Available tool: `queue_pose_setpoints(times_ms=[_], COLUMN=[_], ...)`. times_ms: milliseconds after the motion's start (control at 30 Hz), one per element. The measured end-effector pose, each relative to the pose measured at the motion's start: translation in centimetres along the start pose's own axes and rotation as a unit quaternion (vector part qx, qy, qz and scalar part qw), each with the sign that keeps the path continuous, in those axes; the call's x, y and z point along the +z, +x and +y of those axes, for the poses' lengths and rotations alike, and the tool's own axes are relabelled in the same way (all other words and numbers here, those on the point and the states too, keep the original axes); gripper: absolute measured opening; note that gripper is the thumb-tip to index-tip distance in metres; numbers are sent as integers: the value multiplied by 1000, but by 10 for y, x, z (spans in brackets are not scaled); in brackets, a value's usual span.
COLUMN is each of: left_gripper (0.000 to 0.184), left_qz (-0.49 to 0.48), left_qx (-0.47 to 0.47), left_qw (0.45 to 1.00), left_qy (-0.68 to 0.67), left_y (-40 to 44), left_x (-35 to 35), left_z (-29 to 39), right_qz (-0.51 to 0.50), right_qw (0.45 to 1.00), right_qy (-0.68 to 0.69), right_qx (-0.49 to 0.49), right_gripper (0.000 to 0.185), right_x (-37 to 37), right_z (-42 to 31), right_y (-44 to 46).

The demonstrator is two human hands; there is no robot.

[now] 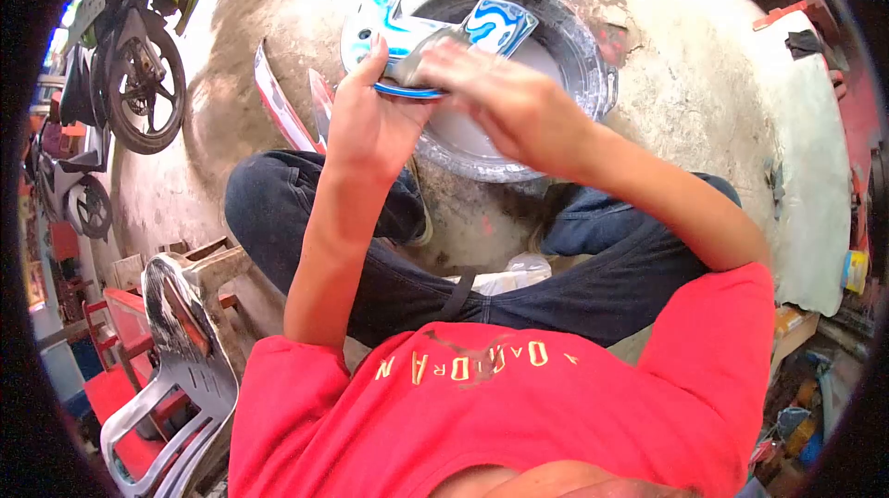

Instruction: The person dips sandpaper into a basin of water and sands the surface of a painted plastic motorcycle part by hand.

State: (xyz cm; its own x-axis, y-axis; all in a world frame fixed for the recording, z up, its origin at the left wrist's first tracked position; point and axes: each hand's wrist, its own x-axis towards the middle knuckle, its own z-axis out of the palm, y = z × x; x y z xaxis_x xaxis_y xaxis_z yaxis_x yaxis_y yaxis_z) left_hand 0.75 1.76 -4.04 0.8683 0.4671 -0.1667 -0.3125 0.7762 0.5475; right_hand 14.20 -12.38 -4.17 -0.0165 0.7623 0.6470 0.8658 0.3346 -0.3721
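The blue-and-white panel (403, 35) is held up over the far-left rim of the basin (597, 58), one end reaching out past that rim above the floor (685, 100) and the other over the basin's inside; whether it touches the rim cannot be told. The left hand (375, 104) is closed around its near edge, thumb up along the side, fingers mostly hidden beneath. The right hand (505, 100) is bent over the panel's near part, blurred; how tightly its fingers close, and whether the grey smear under them is a separate thing, I cannot tell. The panel looks like thin moulded plastic: probably light, fairly stiff, its glossy face likely slippery if wet, its narrow arms the likeliest to flex or crack. The best hold is probably the broad middle or the turned near edge, keeping fingertips off the patterned face.
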Motion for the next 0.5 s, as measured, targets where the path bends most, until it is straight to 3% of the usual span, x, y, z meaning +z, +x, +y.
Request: queue_pose_setpoints(times_ms=[67,133,200,267,300,333,400,467,500], left_gripper=[38,38,37,38,38,38,38,37,37], left_qz=[-10,19,32,31,30,30,12,35,41], left_qx=[-5,19,19,22,19,12,-2,22,20], left_qw=[1000,999,999,999,999,999,999,998,998], left_qy=[5,33,34,33,33,37,31,45,43], left_y=[3,-4,-7,-2,-1,-1,1,-4,-6], left_x=[-6,13,14,14,10,3,-3,16,16], left_z=[1,-2,-2,-1,-2,-2,0,-2,-3], right_qz=[-12,-19,-55,3,4,-25,-17,6,-31], right_qw=[999,992,951,991,999,999,999,996,965], right_qy=[1,-9,1,11,-51,-20,-19,-25,26], right_qx=[-30,121,304,130,-7,-8,-44,88,261], right_gripper=[34,33,34,35,37,37,37,35,34], right_x=[-6,-15,-25,-11,3,0,-4,-9,-23], right_z=[11,42,62,31,24,-4,8,44,48], right_y=[-2,-1,1,0,-4,-2,-2,-3,5])
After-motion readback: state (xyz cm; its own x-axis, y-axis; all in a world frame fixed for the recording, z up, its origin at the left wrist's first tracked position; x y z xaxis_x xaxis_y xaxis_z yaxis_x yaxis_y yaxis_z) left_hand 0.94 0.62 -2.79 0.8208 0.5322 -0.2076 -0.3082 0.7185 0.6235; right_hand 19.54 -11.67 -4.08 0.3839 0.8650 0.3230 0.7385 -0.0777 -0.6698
